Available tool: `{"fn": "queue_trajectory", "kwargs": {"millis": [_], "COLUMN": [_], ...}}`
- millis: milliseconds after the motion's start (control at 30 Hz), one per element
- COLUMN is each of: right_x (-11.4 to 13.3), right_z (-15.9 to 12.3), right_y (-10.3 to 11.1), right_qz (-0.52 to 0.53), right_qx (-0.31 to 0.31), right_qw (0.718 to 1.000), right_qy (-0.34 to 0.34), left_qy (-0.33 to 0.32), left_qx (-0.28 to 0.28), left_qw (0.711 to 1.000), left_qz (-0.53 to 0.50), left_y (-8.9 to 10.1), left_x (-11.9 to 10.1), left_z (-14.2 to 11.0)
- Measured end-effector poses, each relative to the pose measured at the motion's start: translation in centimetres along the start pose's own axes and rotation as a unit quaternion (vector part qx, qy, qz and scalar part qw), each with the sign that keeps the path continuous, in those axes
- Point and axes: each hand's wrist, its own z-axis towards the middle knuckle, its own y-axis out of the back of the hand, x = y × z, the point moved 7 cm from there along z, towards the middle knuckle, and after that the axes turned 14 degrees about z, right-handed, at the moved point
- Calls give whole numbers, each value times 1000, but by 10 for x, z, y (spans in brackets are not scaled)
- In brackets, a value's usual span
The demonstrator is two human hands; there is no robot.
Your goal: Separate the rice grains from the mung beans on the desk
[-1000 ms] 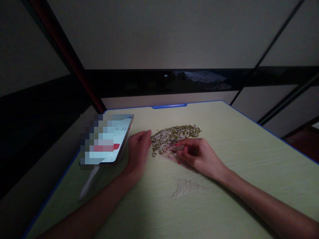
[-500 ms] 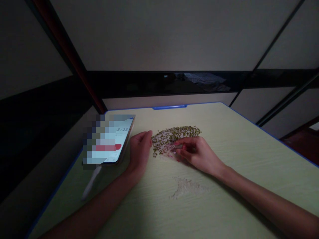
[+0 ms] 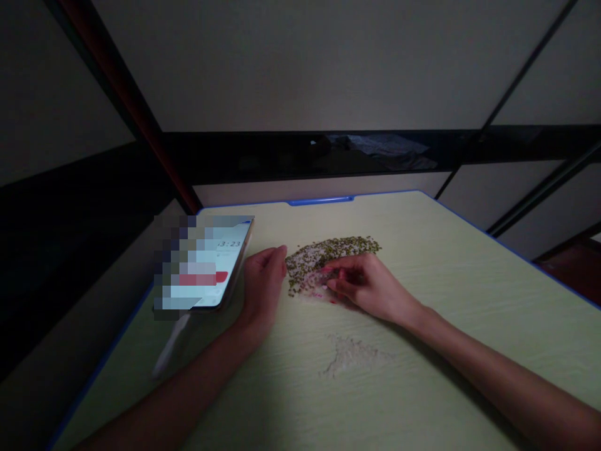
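A thin spread of small green beans mixed with pale grains (image 3: 328, 250) lies on the pale green tabletop (image 3: 451, 269). At its left edge stands my left hand (image 3: 263, 279), fingers curled in and partly hidden, the thumb side against the beans. My right hand (image 3: 370, 285) is low over the near right part of the spread, thumb and fingertips drawn together in a pinch. Whatever is between those fingertips is too small to make out. Pinkish marks (image 3: 313, 289) show under the near edge. Closer to me lies a separate small heap of pale grains (image 3: 354, 357).
A phone (image 3: 206, 269) with a lit, partly blurred screen leans left of my left hand. A whitish strip (image 3: 171, 344) sticks out below it. The table has a blue rim with a blue handle (image 3: 320, 201) at the far side, close against pale cabinet panels (image 3: 300, 69).
My right hand has shifted very slightly left and away from me over the beans, still pinched. My left hand and the heaps stay as they were.
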Motion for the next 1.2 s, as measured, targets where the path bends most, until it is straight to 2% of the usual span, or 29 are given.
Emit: {"fn": "queue_trajectory", "kwargs": {"millis": [167,300,733,1200], "right_x": [9,13,12,15], "right_z": [0,-1,1,11], "right_y": [-5,-7,-8,-15], "right_qz": [-38,-55,-83,-79], "right_qx": [42,64,17,38], "right_qw": [997,995,995,995], "right_qy": [44,51,55,55], "left_qy": [-3,0,10,0], "left_qx": [-6,-5,3,1], "left_qw": [1000,1000,1000,1000], "left_qz": [4,1,-20,-13], "left_y": [1,1,0,0], "left_x": [0,0,0,1], "left_z": [1,1,-1,0]}}
